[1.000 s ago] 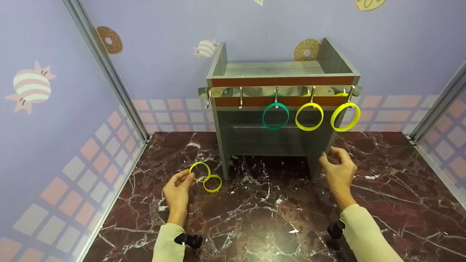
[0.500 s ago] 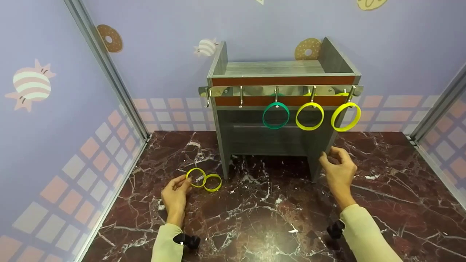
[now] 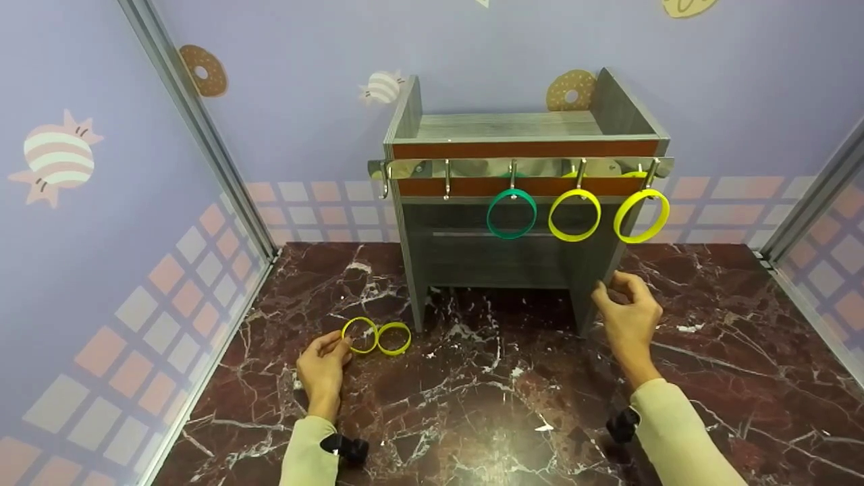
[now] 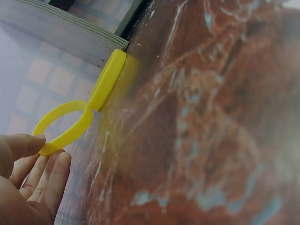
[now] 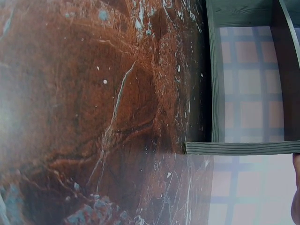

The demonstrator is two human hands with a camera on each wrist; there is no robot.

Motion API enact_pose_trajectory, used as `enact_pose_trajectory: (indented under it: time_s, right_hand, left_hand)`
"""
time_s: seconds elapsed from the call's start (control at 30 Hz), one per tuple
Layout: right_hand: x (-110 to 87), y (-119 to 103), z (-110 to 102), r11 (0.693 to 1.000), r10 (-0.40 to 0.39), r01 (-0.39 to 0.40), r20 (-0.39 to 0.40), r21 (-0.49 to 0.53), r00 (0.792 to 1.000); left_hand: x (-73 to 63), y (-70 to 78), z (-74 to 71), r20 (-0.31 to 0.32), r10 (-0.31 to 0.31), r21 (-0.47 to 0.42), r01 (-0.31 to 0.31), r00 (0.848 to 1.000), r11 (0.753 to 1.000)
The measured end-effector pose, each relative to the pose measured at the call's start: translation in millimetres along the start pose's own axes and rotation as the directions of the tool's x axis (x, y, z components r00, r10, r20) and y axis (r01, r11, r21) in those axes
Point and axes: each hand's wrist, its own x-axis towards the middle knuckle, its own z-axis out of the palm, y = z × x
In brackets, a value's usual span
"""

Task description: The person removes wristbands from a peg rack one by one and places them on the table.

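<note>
My left hand (image 3: 322, 368) pinches a yellow wristband (image 4: 70, 137) between thumb and fingers, low over the marble tabletop at the left. Tilted in that grip, the band has its far edge close against a second yellow wristband (image 3: 394, 354), which lies flat on the table. At the other side, my right hand (image 3: 629, 314) grips the front edge of the right side panel of a small grey wooden shelf (image 3: 595, 266). Only a sliver of a right finger (image 5: 296, 187) appears in the right wrist view, at the panel.
Across the shelf front runs a metal hook rail (image 3: 476, 169). A green wristband (image 3: 511, 237) and two yellow ones hang from its middle and right hooks; the two left hooks carry none. Patterned walls enclose the marble tabletop (image 3: 466, 418) at the back and sides.
My left hand has moved slightly left and lowered the held wristband, which overlapped the lying one in view and now sits beside it. The right hand stays on the panel.
</note>
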Motion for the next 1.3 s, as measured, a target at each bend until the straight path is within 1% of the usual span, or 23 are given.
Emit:
enact_pose_trajectory:
  time_s: [0.17, 0.3, 0.47, 0.67, 0.73, 0.87, 0.93, 1.0, 1.17, 1.3]
  right_hand:
    - [-0.3, 0.2, -0.1, 0.999, -0.014, 0.014, -0.010, -0.029, 1.000]
    - [0.0, 0.1, 0.1, 0.998, -0.032, 0.031, -0.019, -0.054, 0.999]
    - [0.7, 0.5, -0.1, 1.000, -0.023, 0.022, -0.013, -0.022, 1.000]
    - [1.1, 0.8, -0.4, 0.999, -0.022, 0.022, -0.015, -0.033, 1.000]
    - [1.1, 0.7, -0.4, 0.999, -0.022, 0.022, -0.018, -0.038, 1.000]
    - [1.1, 0.8, -0.2, 0.999, -0.023, 0.022, -0.022, -0.050, 0.999]
    - [1.2, 0.9, 0.0, 0.998, -0.023, 0.021, -0.022, -0.053, 0.999]
    - [1.2, 0.8, 0.0, 0.999, -0.019, 0.019, -0.019, -0.048, 1.000]
    - [0.5, 1.3, -0.4, 1.000, -0.016, 0.015, -0.011, -0.024, 1.000]
    - [-0.2, 2.2, -0.2, 1.000, -0.013, 0.013, -0.010, -0.015, 1.000]
  left_hand:
    - [0.1, -0.4, 0.0, -0.007, 0.003, 0.070, -0.003, 1.000, 0.998]
    - [0.0, -0.3, 0.3, -0.014, 0.020, 0.129, -0.018, 1.000, 0.991]
    - [0.0, -0.5, -0.2, -0.010, 0.042, 0.172, -0.040, 0.999, 0.984]
    - [0.0, -0.6, -1.0, 0.010, 0.065, 0.204, -0.065, 0.998, 0.977]
    - [0.2, -1.0, -1.1, 0.005, 0.081, 0.252, -0.080, 0.997, 0.964]
    - [-0.6, -0.8, -1.0, -0.016, 0.125, 0.381, -0.110, 0.992, 0.918]
    - [-1.3, -0.2, -0.6, -0.023, 0.143, 0.418, -0.121, 0.989, 0.900]
    - [-1.9, 0.6, -0.1, -0.024, 0.150, 0.429, -0.125, 0.988, 0.895]
    - [-2.4, 2.9, 0.4, -0.015, 0.145, 0.404, -0.127, 0.989, 0.906]
    - [-3.1, 6.0, 2.1, -0.015, 0.161, 0.381, -0.143, 0.987, 0.913]
